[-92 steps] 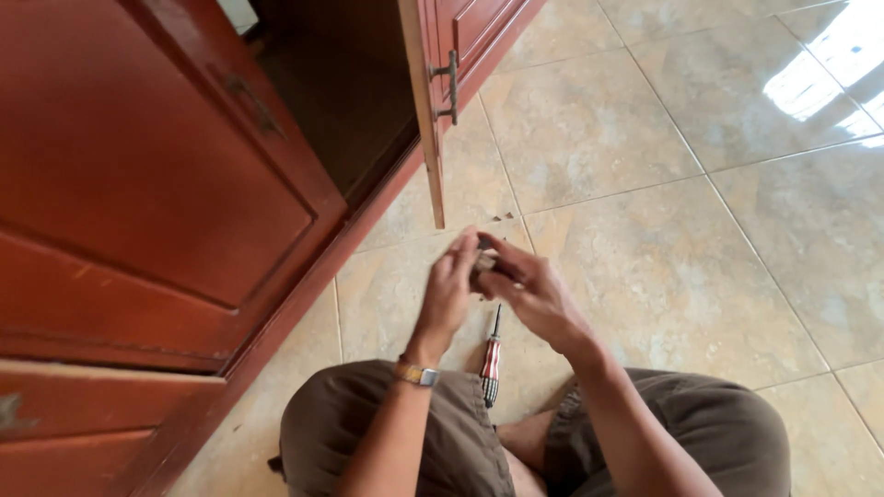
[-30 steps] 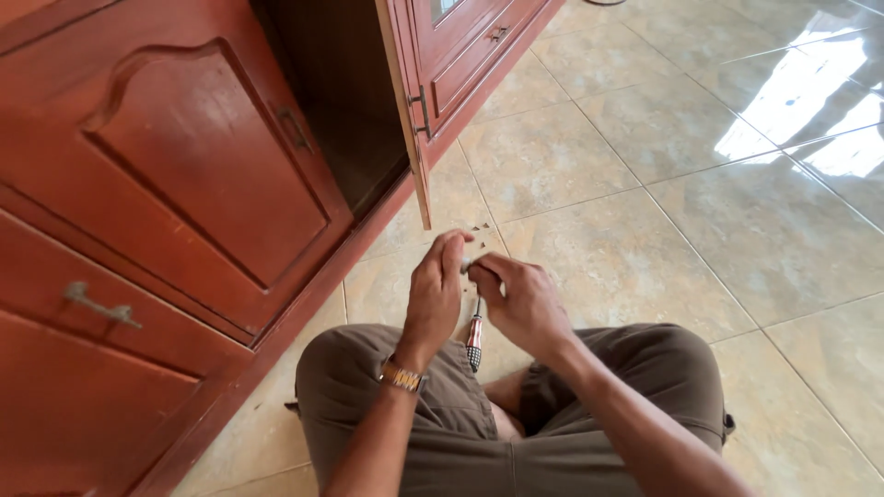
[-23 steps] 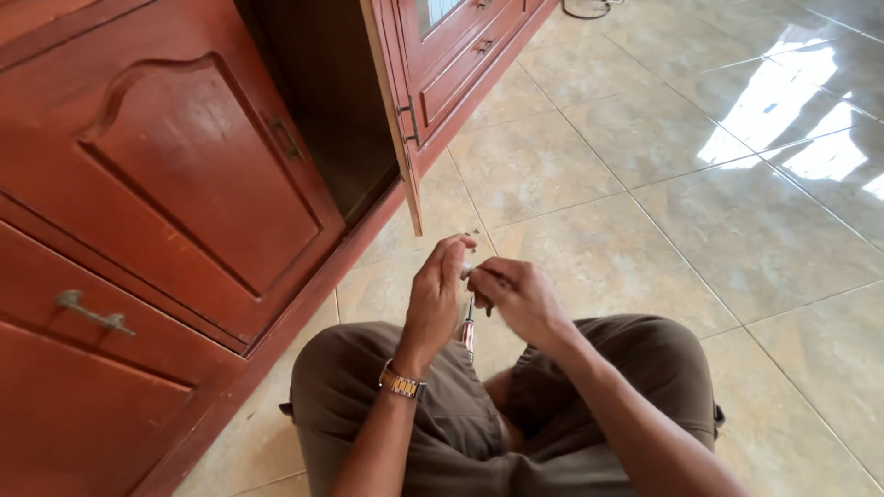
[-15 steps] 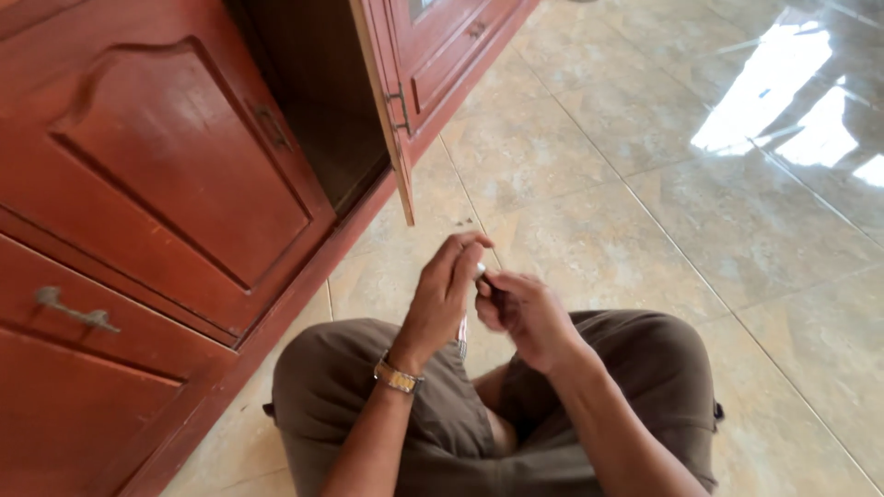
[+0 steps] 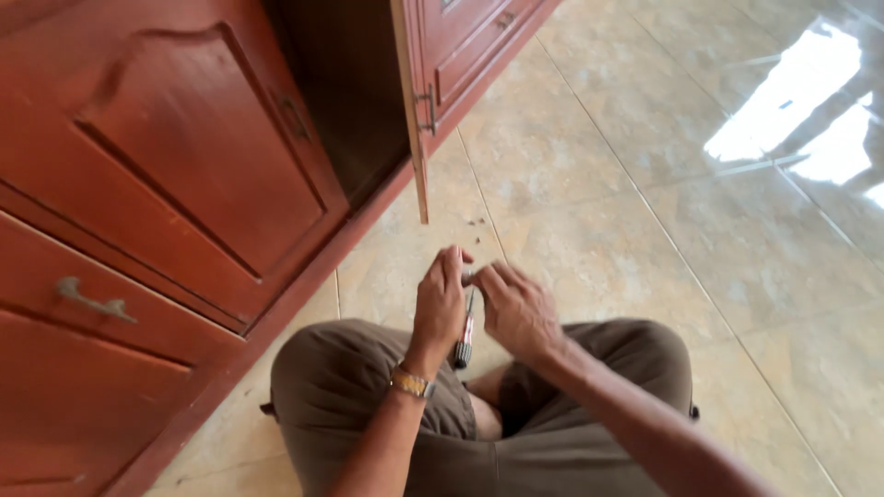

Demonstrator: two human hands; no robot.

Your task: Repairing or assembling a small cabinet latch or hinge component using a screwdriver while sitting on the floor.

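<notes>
I sit cross-legged on a tiled floor in front of a red-brown wooden cabinet. My left hand (image 5: 440,304), with a metal wristwatch (image 5: 411,383) on the wrist, and my right hand (image 5: 516,308) meet fingertip to fingertip above my knees. Between them they pinch a small metal piece (image 5: 468,274), mostly hidden by the fingers. Beneath the hands a screwdriver (image 5: 463,339) with a red and white striped handle lies on the floor between my legs.
An open cabinet door (image 5: 413,120) with a metal handle (image 5: 429,110) stands edge-on just beyond my hands, with a dark compartment (image 5: 345,101) behind it. A few small screws (image 5: 476,222) lie on the tiles (image 5: 645,212). A drawer handle (image 5: 92,299) is at the left.
My view has swung about while my hands stayed together on the small piece. They now sit slightly lower and nearer my lap, directly over the screwdriver.
</notes>
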